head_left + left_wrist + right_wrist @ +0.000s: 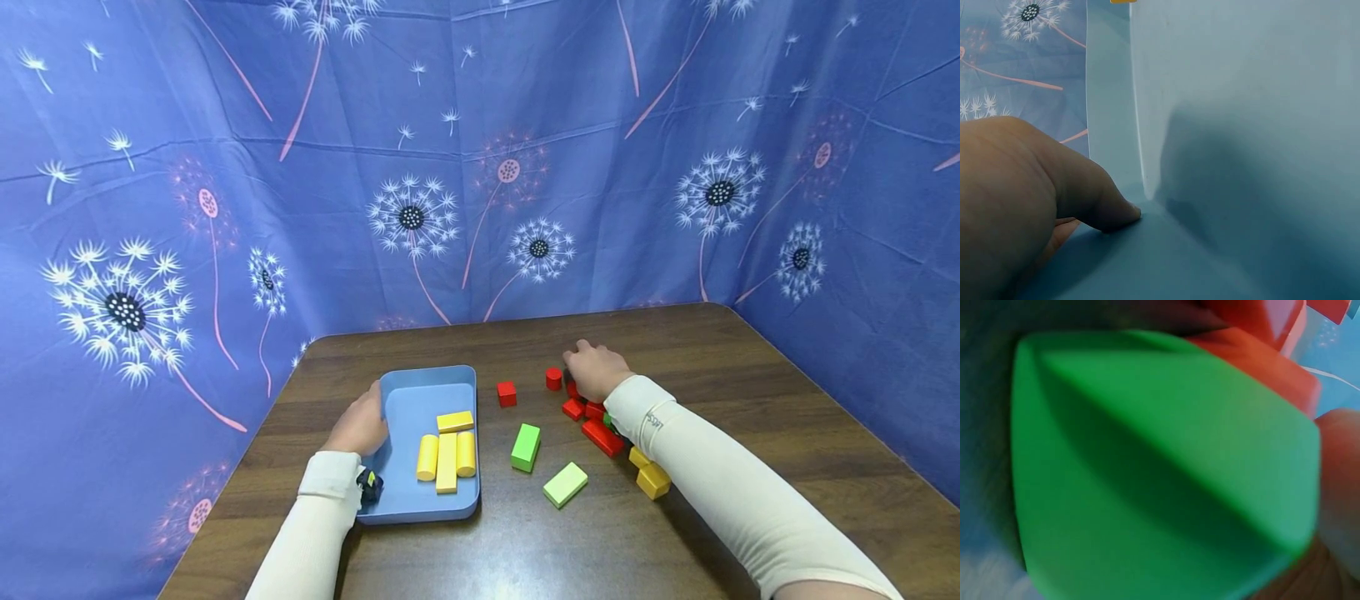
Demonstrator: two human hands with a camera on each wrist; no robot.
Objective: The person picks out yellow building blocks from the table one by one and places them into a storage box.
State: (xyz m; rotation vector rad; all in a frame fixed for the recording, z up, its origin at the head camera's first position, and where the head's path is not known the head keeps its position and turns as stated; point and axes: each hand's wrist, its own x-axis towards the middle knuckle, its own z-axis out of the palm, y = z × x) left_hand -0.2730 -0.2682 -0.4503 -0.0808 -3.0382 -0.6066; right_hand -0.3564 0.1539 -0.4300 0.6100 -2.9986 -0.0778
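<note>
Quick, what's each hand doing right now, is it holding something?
Left hand: holding the blue tray by its edge.
Right hand: down among the red blocks; can't tell if it's holding one.

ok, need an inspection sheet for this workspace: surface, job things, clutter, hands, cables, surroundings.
Surface: brown wood-grain table, glossy, light reflecting at the near edge.
Job's things: blue tray holding four yellow blocks; red blocks clustered by the right hand.
Clutter: red cube and two green blocks loose right of the tray; yellow-orange blocks beside the right sleeve.
Hands: left hand grips the tray's left wall, thumb inside; right hand is over the red cluster, grip unclear.
Cables: nothing seen.
Surroundings: blue dandelion-print cloth behind and at both sides.
</note>
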